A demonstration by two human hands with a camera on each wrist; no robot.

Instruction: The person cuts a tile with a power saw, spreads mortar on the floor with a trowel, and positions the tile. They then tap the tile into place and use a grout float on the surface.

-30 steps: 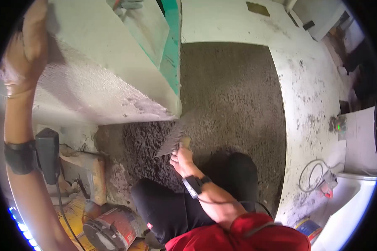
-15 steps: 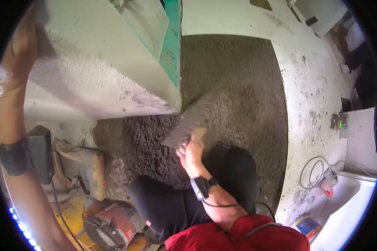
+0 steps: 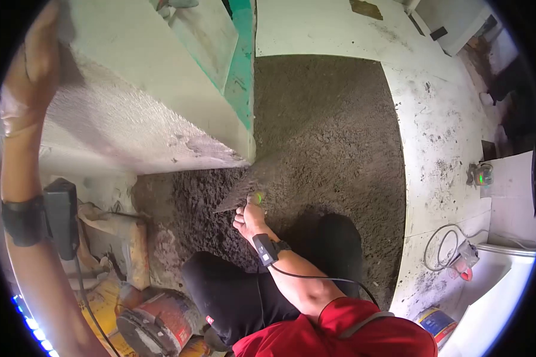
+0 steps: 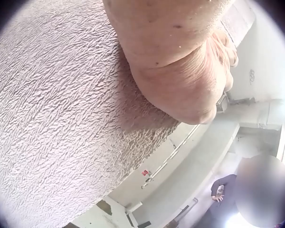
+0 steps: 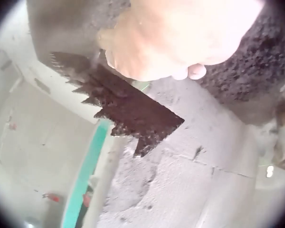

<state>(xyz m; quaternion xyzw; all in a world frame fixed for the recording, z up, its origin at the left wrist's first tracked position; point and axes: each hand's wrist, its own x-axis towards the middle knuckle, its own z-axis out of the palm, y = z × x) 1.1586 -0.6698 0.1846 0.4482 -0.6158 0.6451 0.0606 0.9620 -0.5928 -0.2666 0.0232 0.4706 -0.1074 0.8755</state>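
My right hand (image 3: 250, 219) grips the handle of a flat trowel (image 3: 237, 195), low over a bed of dark wet mortar (image 3: 333, 119). In the right wrist view the trowel's blade (image 5: 128, 107) is coated with dark mortar. The mortar is lumpy left of the blade and smoother toward the far end. My left hand (image 3: 33, 77) rests high at the far left against a white rough-textured block (image 3: 131, 113). The left wrist view shows the left hand (image 4: 175, 71) at the block's edge, fingers partly hidden behind its heel.
White mortar-splattered slabs (image 3: 435, 137) border the bed on the right. A dirty bucket (image 3: 161, 324) lies by yellow sacks at lower left. A coiled cable (image 3: 441, 250) and a device with a green light (image 3: 484, 174) stand at the right. Another person (image 4: 228, 194) shows in the left wrist view.
My right hand and the trowel swept up and to the right, then came back down to the left over the mortar. My left hand stays against the block.
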